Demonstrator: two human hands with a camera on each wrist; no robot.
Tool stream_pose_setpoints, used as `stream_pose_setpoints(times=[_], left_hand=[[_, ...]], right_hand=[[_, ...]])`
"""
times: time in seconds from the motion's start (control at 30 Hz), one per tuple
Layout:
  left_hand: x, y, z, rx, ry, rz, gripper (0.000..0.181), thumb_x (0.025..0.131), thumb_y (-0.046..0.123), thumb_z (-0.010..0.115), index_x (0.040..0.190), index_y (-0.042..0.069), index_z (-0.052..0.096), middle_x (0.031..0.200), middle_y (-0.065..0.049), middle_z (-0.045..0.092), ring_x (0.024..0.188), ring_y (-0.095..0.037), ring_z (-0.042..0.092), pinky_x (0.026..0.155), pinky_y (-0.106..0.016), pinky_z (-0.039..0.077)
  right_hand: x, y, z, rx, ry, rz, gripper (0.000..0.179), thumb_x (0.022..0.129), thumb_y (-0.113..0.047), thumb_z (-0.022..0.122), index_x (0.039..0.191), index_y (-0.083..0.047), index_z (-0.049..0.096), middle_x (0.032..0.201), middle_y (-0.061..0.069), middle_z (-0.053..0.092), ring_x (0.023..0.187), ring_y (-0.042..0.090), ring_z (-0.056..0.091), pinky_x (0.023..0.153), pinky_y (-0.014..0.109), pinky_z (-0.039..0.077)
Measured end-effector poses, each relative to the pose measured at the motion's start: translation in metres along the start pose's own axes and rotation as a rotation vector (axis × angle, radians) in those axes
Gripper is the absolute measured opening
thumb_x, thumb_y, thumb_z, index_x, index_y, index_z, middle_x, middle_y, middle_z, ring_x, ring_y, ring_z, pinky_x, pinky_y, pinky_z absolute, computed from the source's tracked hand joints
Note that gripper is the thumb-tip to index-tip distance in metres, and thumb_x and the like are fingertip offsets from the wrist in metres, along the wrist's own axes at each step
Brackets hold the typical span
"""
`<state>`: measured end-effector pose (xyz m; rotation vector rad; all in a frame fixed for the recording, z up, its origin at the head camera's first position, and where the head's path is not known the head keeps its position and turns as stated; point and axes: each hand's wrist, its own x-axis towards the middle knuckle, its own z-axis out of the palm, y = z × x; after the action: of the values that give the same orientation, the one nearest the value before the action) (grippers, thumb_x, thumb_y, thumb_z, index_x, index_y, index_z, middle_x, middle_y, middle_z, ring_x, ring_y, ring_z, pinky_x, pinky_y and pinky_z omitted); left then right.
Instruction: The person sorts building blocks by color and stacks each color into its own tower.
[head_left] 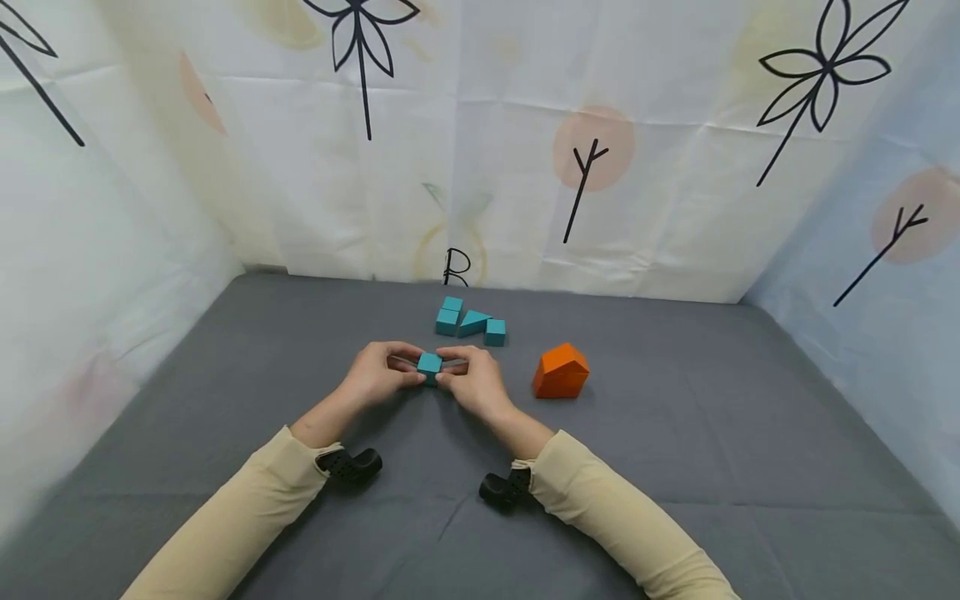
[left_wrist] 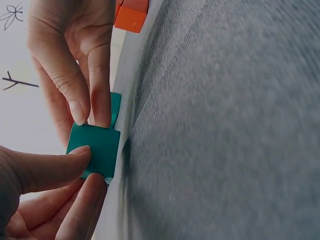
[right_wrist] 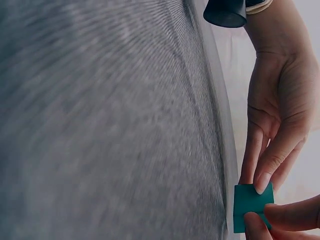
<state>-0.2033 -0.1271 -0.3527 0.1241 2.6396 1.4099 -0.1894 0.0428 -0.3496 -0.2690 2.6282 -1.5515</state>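
Observation:
A small teal block (head_left: 430, 364) is held between both hands just above or on the grey cloth; which of the two I cannot tell. My left hand (head_left: 377, 372) pinches it from the left, its thumb laid on the near face in the left wrist view. From the other side my right hand (head_left: 477, 382) grips the same teal block (right_wrist: 248, 202) between thumb and fingers. Beyond the hands sit two teal blocks (head_left: 447, 321) together, a teal wedge (head_left: 474, 323) and a teal cube (head_left: 495, 332). An orange block shape (head_left: 561, 372) with a peaked top stands right of my right hand.
Grey cloth (head_left: 675, 433) covers the table. Patterned white curtains (head_left: 510, 200) hang behind it and along both sides. Black wrist cameras (head_left: 358, 467) are strapped at both cuffs, close above the cloth.

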Motion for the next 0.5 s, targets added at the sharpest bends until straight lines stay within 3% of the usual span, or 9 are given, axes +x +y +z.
stream_pose_setpoints(times=[0.5], left_hand=[[-0.013, -0.008, -0.020, 0.015, 0.035, -0.039, 0.036, 0.088, 0.008, 0.069, 0.122, 0.000, 0.062, 0.115, -0.021, 0.065, 0.103, -0.032, 0.064, 0.076, -0.036, 0.054]], right_hand=[[0.005, -0.014, 0.021, 0.010, -0.036, -0.020, 0.036, 0.088, -0.002, 0.066, 0.124, -0.006, 0.065, 0.128, 0.016, 0.056, 0.104, 0.028, 0.066, 0.075, 0.031, 0.056]])
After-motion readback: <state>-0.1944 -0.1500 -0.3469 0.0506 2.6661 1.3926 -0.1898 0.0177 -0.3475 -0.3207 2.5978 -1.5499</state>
